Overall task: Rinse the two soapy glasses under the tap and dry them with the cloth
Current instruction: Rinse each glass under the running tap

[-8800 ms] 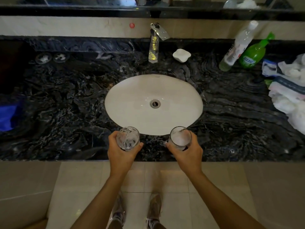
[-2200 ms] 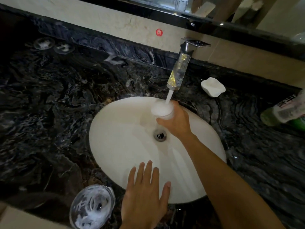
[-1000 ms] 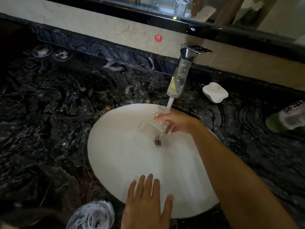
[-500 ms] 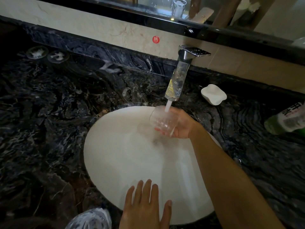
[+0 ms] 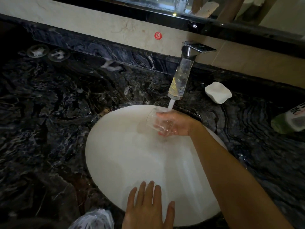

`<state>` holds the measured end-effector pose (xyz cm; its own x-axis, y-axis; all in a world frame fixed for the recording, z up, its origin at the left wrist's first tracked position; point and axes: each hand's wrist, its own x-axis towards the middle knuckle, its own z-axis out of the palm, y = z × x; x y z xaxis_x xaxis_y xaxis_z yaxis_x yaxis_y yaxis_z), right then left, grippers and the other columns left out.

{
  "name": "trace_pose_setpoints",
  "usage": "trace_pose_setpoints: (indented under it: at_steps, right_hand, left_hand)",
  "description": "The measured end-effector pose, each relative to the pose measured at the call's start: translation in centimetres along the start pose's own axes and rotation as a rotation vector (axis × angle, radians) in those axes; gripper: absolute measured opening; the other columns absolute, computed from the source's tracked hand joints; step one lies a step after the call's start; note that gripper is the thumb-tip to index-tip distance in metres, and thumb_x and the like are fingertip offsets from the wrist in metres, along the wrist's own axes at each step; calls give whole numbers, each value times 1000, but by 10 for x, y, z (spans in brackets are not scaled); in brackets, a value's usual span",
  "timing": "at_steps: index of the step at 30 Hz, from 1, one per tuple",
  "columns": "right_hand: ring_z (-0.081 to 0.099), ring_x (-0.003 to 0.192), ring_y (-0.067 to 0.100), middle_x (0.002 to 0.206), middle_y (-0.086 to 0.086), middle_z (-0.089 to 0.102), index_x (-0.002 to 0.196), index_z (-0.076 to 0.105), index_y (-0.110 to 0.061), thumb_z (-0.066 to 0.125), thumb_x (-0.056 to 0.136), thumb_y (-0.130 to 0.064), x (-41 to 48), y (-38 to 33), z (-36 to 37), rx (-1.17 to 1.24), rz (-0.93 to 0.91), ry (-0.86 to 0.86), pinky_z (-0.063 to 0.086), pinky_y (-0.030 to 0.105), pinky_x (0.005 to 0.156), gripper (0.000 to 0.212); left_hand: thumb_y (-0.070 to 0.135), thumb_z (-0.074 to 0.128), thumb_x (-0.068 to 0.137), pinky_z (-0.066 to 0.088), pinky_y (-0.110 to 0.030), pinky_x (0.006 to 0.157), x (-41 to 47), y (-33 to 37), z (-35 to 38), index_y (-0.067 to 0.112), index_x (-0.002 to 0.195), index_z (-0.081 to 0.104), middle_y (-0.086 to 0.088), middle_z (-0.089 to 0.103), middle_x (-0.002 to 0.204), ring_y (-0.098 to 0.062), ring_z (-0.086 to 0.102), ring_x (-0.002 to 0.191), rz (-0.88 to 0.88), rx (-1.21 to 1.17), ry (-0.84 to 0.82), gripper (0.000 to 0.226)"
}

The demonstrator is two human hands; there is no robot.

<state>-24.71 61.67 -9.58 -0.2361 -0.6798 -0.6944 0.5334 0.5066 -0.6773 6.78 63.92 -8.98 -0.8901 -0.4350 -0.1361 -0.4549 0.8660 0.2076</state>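
Glass (image 5: 156, 121) now tipped sideways beneath the tap (image 5: 180, 76), foam gone, right hand (image 5: 179, 125) gripping it; left hand (image 5: 148, 209) flat and empty; second glass (image 5: 94, 219) unrinsed.

Black marble countertop (image 5: 49, 129) holds a soap dish (image 5: 218, 92) right of the gripping right hand (image 5: 179, 125), a green bottle (image 5: 288, 120) farther right, and a soapy glass (image 5: 94, 220) nearer-left.

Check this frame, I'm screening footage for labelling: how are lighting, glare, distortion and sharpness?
Head view: dim overall, the dark counter losing detail; the white basin brightest, washed out; highlights glint on the tap; the wall line slants across the frame; the clear glass in the right hand is hard to outline; the soapy glass is cropped at the bottom edge.
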Motion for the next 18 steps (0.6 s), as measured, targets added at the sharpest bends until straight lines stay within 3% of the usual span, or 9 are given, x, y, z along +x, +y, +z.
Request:
trace_pose_setpoints:
  at_steps: [2,6,9,12,15,18]
  right_hand:
    - [65,105,33,115,11,72,120,71,-8,96,58,-46,2,1,-1,-152,-11,12,55,50,99,76]
    - [69,97,27,115,14,73,118,74,-13,94,53,-45,5,0,1,-307,-50,100,58,37,77,75]
    - [70,98,23,118,15,71,122,69,-7,94,66,-27,-2,0,7,-334,-121,112,59,32,67,65]
    - [68,102,14,124,2,66,123,62,-14,94,68,-16,-8,3,18,-430,-185,206,62,33,75,63]
    - [67,103,11,116,-8,67,111,64,-25,97,62,-18,-12,10,22,-401,-277,340,58,26,76,59]
    - [65,99,7,107,-14,67,112,67,-27,98,59,-25,-16,22,22,-376,-364,505,55,25,84,62]
  left_hand:
    - [65,23,97,38,-47,95,0,0,0,16,97,82,-7,79,109,-30,76,100,2,3,4,76]
    - [65,20,97,45,-46,95,1,0,-1,17,96,82,-7,80,106,-29,77,98,7,10,3,79]
    - [65,21,97,42,-46,94,1,0,-2,16,94,82,-7,80,104,-29,77,97,0,4,9,78]
    - [64,21,97,39,-45,93,0,0,-2,16,95,82,-6,80,104,-29,77,97,-10,7,12,77]
    - [64,21,97,39,-45,93,0,1,-3,17,95,81,-6,80,104,-28,77,97,-12,-5,5,76]
    - [62,27,96,39,-45,92,-1,1,-4,17,96,81,-5,80,103,-28,77,97,-21,-4,0,70]
